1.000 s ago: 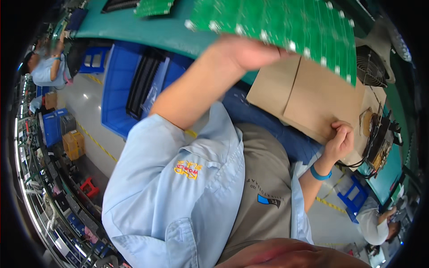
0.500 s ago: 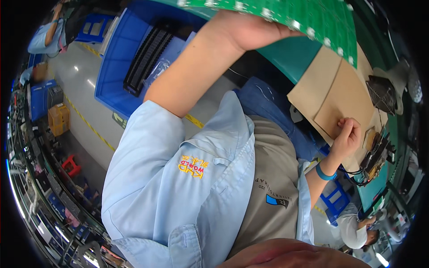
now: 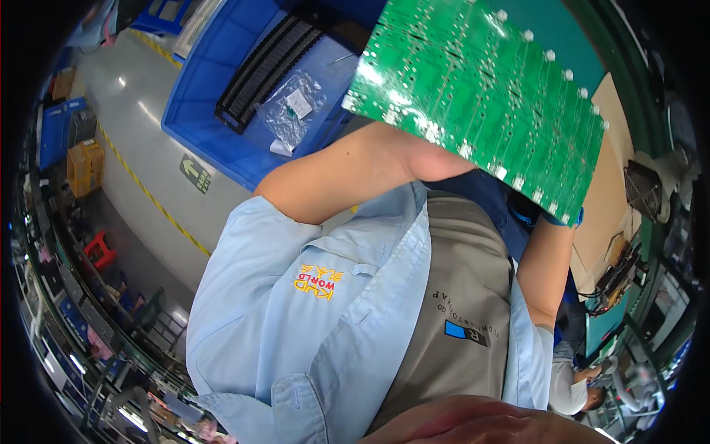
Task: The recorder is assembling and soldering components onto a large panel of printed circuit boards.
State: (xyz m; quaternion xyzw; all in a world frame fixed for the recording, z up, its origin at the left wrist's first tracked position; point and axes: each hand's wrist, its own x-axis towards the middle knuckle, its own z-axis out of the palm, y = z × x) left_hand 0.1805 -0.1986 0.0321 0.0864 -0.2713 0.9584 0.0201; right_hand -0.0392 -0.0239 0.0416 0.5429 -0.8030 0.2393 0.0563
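Observation:
A large green circuit board panel [image 3: 481,96], with small white parts along its edges, is tilted in front of me at the upper right. My left hand [image 3: 436,159] reaches under its near edge and holds it; the fingers are hidden behind the board. My right forearm [image 3: 547,259] rises to the panel's lower right corner. A blue wristband [image 3: 579,216] shows beside that corner, while the right hand itself is covered by the board, so its grip cannot be seen.
A blue bin [image 3: 188,111] at the upper left holds black slotted racks [image 3: 270,66] and a clear plastic bag [image 3: 296,111]. Brown cardboard [image 3: 610,174] lies on the green bench [image 3: 584,44] at right, near a black fan-like object [image 3: 645,191] and dark cables [image 3: 614,285]. Another person [image 3: 568,388] sits lower right.
The panel has come down and nearer, now showing much more of its face. My left hand moved with it. My right hand left the cardboard and went behind the panel's corner.

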